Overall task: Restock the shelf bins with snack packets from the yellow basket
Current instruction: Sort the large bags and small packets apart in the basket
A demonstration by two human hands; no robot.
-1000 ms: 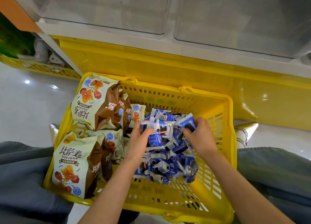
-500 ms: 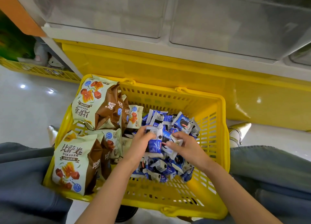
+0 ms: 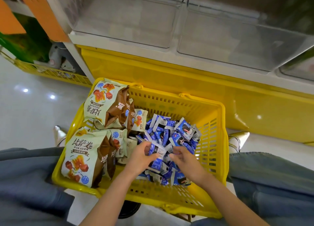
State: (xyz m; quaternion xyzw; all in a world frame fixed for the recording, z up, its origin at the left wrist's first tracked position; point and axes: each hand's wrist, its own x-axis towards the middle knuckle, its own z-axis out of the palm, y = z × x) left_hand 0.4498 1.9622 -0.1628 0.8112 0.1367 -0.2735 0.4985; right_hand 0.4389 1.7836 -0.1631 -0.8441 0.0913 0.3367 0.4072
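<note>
Looking down, we see our left hand (image 3: 141, 157) gripping a few blue snack packets (image 3: 157, 150) above the heap (image 3: 171, 129) in the yellow basket (image 3: 219, 157). Our right hand (image 3: 185, 161) curls just beside them; whether it holds any, we cannot tell.

The basket (image 3: 224, 140) is bright yellow, its walls and floor patterned with rows of slots. Along its left edge lie large bags (image 3: 85, 156) in pale cream and brown, printed with orange-red cubes and round blue badges. Toward its right edge the small packets (image 3: 169, 130) are blue and white with dark biscuit pictures; the bins (image 3: 129, 18) above are clear, the panel (image 3: 169, 72) beneath them yellow.
</note>
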